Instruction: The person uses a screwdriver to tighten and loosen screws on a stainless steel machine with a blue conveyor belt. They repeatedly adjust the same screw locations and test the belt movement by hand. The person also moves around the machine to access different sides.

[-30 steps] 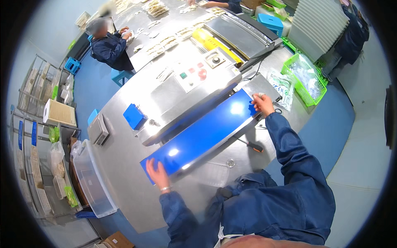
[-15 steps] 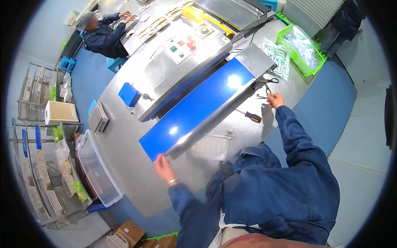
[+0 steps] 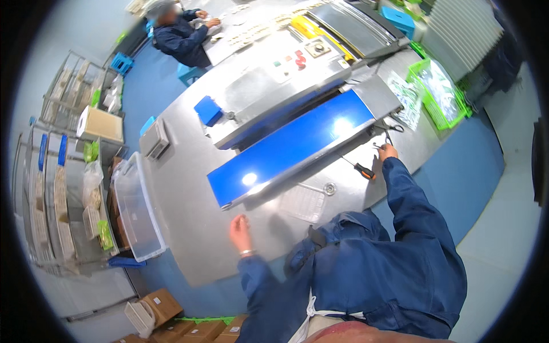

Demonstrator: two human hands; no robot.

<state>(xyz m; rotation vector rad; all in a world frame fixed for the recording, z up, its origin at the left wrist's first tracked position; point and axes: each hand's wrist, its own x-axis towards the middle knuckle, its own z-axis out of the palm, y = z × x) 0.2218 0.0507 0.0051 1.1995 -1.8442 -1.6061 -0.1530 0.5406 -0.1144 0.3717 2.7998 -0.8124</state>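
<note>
A slim conveyor with a blue belt (image 3: 297, 151) lies slantwise across the steel table. My left hand (image 3: 241, 233) is just off the belt's near left end, above the table, its fingers loosely bent and apart with nothing visible in them. On the right, my right hand (image 3: 388, 152) has its fingers pinched together beside black-handled scissors (image 3: 396, 128). A small dark tip shows at these fingers, but what it belongs to is unclear. Left of that hand lies a screwdriver (image 3: 365, 171) with a black and orange handle.
A clear plastic tray (image 3: 303, 203) lies in front of the conveyor. Behind it stands a steel machine with a control panel (image 3: 291, 64). A green basket (image 3: 437, 97) of plastic bags is at the far right, a clear bin (image 3: 137, 206) at the left. Another person (image 3: 180, 37) works far left.
My left hand has left the belt's end corner and now sits apart from it. My right hand stays by the scissors. The whole view has shifted, with the table appearing further right.
</note>
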